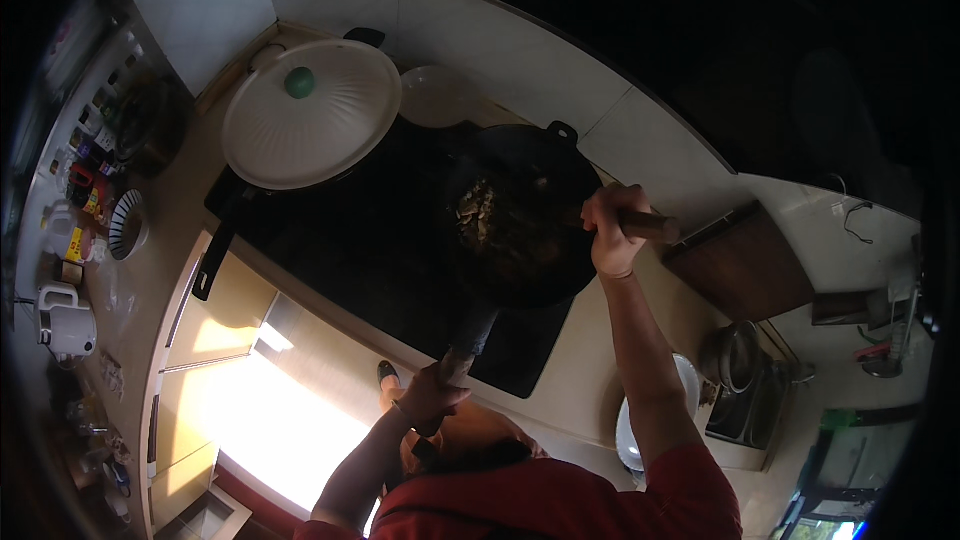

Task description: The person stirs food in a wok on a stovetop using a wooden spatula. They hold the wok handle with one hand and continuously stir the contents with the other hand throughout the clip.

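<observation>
A dark wok point(517, 270) rests on the right side of the black cooktop point(337, 262). Light-coloured pieces of food point(475, 214) lie against its left inner side, and darker food sits toward the bottom, hard to make out. My left hand point(431, 396) is wrapped around the wok's long handle point(469, 345) at the near side. Over the right rim, my right hand point(616, 223) grips the wooden handle of a cooking utensil point(651, 226). The utensil's working end is lost in the dark wok.
A lidded pan, its cream lid point(315, 120) topped by a green knob, stands at left with its handle point(221, 247) jutting over the counter edge. Behind is a clear round lid or plate point(439, 96). A cutting board point(739, 262) leans right, near a white basin point(626, 427) and sink point(742, 412).
</observation>
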